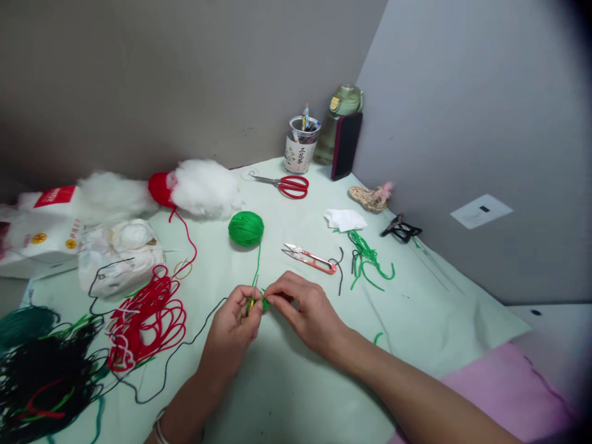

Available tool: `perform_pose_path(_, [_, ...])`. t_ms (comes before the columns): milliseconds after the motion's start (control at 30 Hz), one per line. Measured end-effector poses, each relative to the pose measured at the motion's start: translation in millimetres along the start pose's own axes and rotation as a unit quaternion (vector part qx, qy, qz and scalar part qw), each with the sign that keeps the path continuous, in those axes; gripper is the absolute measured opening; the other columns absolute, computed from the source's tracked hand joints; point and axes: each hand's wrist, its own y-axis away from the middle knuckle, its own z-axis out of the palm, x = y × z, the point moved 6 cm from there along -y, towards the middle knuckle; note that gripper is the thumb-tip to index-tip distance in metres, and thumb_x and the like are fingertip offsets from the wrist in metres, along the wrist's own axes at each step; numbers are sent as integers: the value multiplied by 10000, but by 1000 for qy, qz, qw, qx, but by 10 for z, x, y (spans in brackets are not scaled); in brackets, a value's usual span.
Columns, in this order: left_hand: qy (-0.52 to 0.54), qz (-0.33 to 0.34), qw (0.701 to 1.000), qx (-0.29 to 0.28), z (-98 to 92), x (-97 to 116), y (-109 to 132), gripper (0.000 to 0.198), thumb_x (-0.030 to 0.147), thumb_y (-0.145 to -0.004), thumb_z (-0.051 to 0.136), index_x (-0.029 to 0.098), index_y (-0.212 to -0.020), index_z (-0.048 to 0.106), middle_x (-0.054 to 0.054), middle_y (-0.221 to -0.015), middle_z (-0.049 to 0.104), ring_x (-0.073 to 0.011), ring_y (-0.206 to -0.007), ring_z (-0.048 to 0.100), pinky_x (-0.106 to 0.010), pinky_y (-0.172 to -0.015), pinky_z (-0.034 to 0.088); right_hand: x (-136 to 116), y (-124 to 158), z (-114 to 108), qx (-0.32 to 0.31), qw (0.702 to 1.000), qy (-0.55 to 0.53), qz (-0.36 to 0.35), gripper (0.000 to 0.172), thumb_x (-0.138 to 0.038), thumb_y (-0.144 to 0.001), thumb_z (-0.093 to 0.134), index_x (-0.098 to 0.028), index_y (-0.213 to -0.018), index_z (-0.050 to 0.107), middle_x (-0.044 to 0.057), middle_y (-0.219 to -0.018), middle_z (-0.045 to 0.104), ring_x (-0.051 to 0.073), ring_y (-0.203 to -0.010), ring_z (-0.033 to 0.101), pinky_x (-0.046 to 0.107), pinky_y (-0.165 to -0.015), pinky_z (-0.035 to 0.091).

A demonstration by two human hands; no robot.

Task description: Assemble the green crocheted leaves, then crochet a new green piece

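Observation:
My left hand [235, 317] is closed in a pinch on a small piece of green yarn work [266, 304]. A thin stick-like tool with a yellowish part [251, 304] shows among its fingers; its kind is too small to make out. My right hand [300, 302] meets it from the right, fingertips pinched together at the edge of the same green piece. A green strand runs from the hands up to a green yarn ball [246, 229] just beyond them. Orange-handled thread snips [309, 258] lie behind my right hand, blades pointing left.
Red yarn [148, 317], dark yarn [50, 376] and white stuffing [203, 188] lie to the left. Red-handled scissors [280, 184], a pen tub [301, 148], a bottle [345, 102] and a phone [346, 147] stand or lie at the back. Green yarn scraps [365, 250] and a black clip [402, 228] are right.

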Motion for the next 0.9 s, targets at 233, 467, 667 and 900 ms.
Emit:
perform_pose_path(233, [-38, 20, 999, -26, 59, 7, 34, 190, 386, -895, 606, 215, -888, 525, 102, -555, 437, -90, -479, 379, -190, -463, 331, 15, 1, 10, 15, 1000, 13, 5, 151, -88, -937, 611, -185, -927, 727, 19, -836, 654, 135, -753, 617, 245, -688, 474])
perform_pose_path(467, [-61, 38, 997, -2, 94, 37, 65, 181, 378, -878, 592, 215, -890, 514, 103, -554, 446, -92, -475, 403, -189, -459, 351, 154, -22, 29, 0, 988, -103, 118, 77, -107, -877, 686, -176, -845, 697, -14, -761, 647, 113, -676, 578, 232, -631, 438])
perform_pose_path(667, [-55, 38, 998, -3, 59, -16, 62, 197, 403, -926, 568, 218, -947, 506, 96, -563, 499, -96, -480, 444, -185, -459, 375, 165, -18, 66, -25, 974, -172, 142, 122, -116, -892, 638, -171, -843, 736, 1, -801, 647, 110, -678, 583, 239, -637, 453])
perform_pose_path(900, [-42, 43, 998, 25, -10, -72, 36, 206, 406, -937, 581, 221, -970, 495, 102, -556, 510, -90, -466, 458, -179, -457, 381, 97, -8, 53, -24, 986, -135, 95, 119, -157, -891, 690, -178, -959, 785, 53, -909, 705, 168, -821, 666, 286, -732, 505])
